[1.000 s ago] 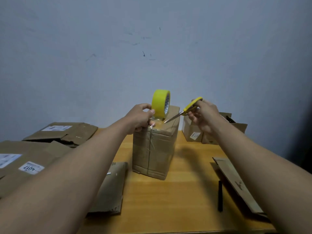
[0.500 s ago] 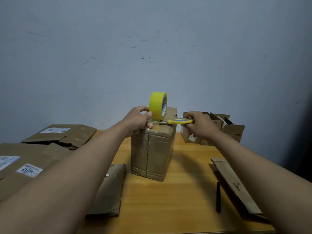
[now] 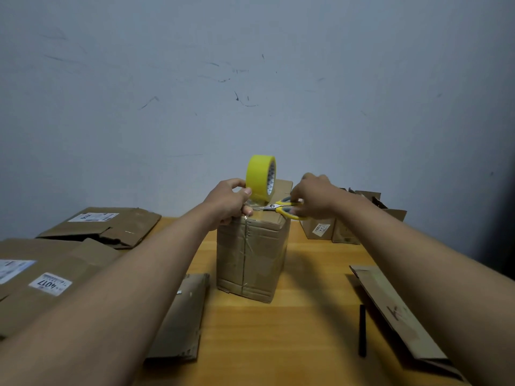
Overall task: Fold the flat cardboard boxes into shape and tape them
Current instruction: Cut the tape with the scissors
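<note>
**Cutting the tape atop an assembled box**

The wooden tabletop carries flattened cartons along its left edge and one upright cardboard box at centre, its long axis vertical, with bare wood in front. A flat cardboard piece lies along the right edge beside a black pen. The left hand holds the yellow tape roll on edge above the box top, its grip curled round the roll. The right hand grips the yellow-handled scissors, which a second ago angled upward and now lie level, blades pointing left at the tape strip under the roll.
</note>
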